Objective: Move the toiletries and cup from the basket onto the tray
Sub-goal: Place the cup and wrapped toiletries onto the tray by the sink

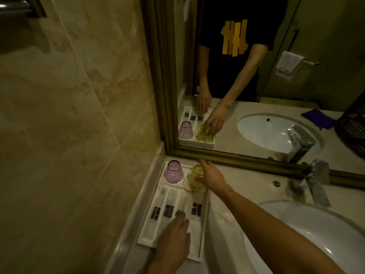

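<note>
A person stood at a marble worktop (227,210) in a dim bathroom, both bare hands over a white tray (203,224) set in the corner against the tiled wall and the gilt-framed mirror (256,76). The right hand (210,176) reached across to the tray's far end, where its grip was closed loosely round a yellow cup (194,177) turned mouth down; whether the cup's rim sat fully on the tray could not be told. Just beside it, in the same far section, a purple cup (174,171) stood upside down, free of either hand. The left hand (175,234) lay flat, fingers spread and holding nothing, on the near part of the tray, its fingertips touching one of the wrapped toiletries (167,206) laid side by side in the long compartments, each bearing a dark label. A white sink (316,234) lay to the right with a chrome tap (318,182) behind it. A dark basket (353,125) showed only as a reflection at the mirror's right edge.
</note>
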The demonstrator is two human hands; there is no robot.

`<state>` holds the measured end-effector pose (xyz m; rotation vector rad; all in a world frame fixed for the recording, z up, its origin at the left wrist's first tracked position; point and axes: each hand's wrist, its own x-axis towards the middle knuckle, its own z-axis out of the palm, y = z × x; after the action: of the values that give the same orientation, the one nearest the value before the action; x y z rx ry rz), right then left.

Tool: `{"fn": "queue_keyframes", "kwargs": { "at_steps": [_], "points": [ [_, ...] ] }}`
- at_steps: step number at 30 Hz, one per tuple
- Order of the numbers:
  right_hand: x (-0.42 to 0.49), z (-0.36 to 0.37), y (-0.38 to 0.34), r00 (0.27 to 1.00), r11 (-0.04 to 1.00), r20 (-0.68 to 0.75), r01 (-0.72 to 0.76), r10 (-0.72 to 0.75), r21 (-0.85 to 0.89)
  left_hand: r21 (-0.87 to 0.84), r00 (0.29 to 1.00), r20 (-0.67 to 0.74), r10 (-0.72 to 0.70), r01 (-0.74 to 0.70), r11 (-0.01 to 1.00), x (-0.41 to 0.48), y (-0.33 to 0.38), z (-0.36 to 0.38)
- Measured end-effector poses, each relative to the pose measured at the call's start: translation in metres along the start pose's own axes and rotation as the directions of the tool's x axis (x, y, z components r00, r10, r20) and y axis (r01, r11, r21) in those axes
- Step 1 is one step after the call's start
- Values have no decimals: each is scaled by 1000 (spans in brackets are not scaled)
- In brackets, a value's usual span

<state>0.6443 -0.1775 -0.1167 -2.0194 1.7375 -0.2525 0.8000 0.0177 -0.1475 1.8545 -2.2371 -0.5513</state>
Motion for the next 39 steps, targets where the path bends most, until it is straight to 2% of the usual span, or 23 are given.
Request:
{"fn": "queue_keyframes", "kwargs": {
  "at_steps": [8,13,16,18,23,30,35,39],
  "points": [
    [5,2,8,996,996,-33,89,-89,5,72,999,-8,-33,33,997,65,-11,-3],
    [3,-6,8,982,989,-136,139,-131,53,106,997,62,-39,33,994,97,-16,12],
    [2,-14,11,973,987,-195,138,-119,83,72,999,33,-25,22,997,110,-17,26],
    [1,-19,13,972,989,-210,127,-109,78,117,1000,26,-16,13,993,116,-15,29],
    [-2,-20,13,977,993,-186,114,-106,33,153,999,41,4,-11,988,120,-10,23],
    [0,-5,0,993,997,-86,83,-83,-6,168,999,-42,-19,26,985,100,-33,22],
    [-1,6,0,999,999,-33,31,-32,-13,217,999,27,-37,30,976,90,-46,19],
    [-2,8,2,999,1000,-28,29,-29,-10,217,1000,-2,-1,2,976,83,-45,18]
  ]
}}
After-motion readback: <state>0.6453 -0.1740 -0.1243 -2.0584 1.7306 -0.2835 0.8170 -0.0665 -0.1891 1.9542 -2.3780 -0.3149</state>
